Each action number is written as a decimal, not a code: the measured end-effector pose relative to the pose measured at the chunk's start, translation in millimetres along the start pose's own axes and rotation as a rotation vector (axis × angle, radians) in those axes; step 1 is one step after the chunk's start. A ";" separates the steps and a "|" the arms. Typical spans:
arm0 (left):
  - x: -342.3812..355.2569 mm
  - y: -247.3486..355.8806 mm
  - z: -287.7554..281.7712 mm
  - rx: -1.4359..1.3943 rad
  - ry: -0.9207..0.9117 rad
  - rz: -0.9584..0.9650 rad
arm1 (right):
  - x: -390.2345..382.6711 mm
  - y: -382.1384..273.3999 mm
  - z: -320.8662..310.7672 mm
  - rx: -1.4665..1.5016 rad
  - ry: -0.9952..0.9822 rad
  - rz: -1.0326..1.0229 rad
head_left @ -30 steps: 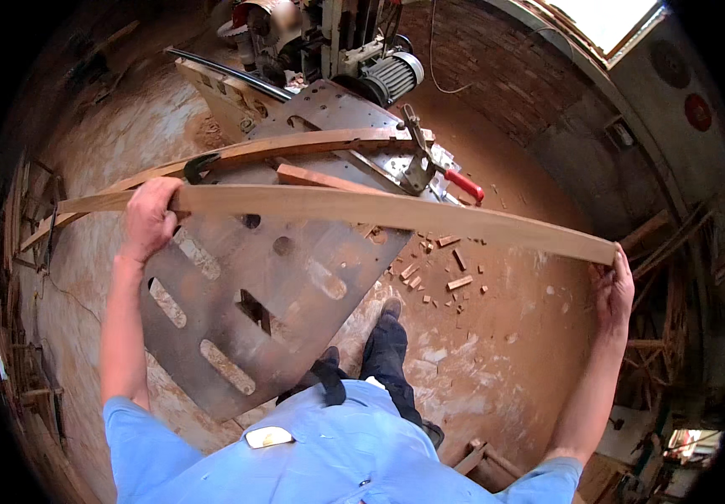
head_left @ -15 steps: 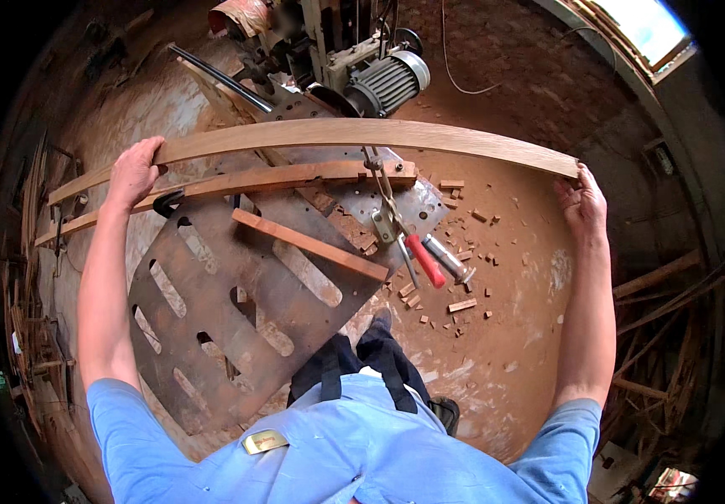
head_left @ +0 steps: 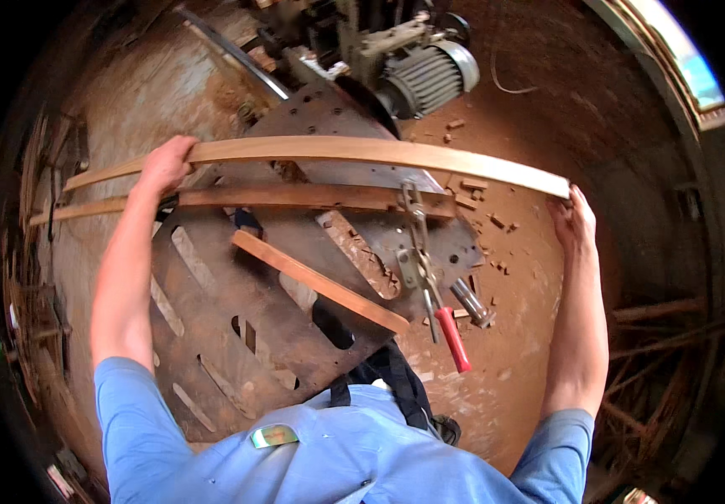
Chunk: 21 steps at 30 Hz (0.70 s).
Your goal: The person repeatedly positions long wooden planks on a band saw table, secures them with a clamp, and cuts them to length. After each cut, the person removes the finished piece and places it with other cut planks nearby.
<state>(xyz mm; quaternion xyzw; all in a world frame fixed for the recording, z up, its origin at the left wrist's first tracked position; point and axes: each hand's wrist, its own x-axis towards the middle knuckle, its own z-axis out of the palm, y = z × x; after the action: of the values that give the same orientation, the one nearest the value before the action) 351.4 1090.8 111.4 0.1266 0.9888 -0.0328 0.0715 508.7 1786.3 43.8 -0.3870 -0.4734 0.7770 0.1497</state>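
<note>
A long, pale, slightly curved wooden board (head_left: 396,155) spans the view, held up above a slotted steel plate (head_left: 203,311). My left hand (head_left: 167,164) is closed round its left part; my right hand (head_left: 574,214) grips its right end. Below it, a darker curved wooden piece (head_left: 278,196) runs across the plate, with a toggle clamp (head_left: 419,235) at its right part, whose red handle (head_left: 453,336) points toward me. A short reddish batten (head_left: 320,281) lies diagonally on the plate. A metal cylinder (head_left: 471,302) sits beside the clamp.
An electric motor (head_left: 425,76) and machine frame stand behind the plate, beside a long metal rail (head_left: 245,63). Several wood offcuts (head_left: 497,220) lie on the dusty floor (head_left: 513,353). Piles of timber (head_left: 656,370) line the right side, with more strips (head_left: 39,168) at the left.
The pale board has moved up the view, off the clamp area, still in both hands. The darker piece, batten and red handle now show below it; the view has shifted.
</note>
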 end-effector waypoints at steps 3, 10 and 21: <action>4.3 -2.1 21.5 -0.034 -0.086 0.035 | 14.5 24.7 -13.5 0.003 0.001 0.075; 34.4 -20.2 28.9 -0.236 -0.585 -0.041 | 35.3 61.0 -45.6 -0.049 -0.103 0.124; 5.7 105.2 54.2 -0.240 -0.041 0.141 | 45.1 58.0 -60.4 -0.926 0.023 -0.301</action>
<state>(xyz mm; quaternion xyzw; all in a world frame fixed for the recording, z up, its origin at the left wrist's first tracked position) 380.0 1189.2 52.1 0.1854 0.9726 0.0885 0.1085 531.8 1821.3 -41.6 -0.3488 -0.8185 0.4499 0.0778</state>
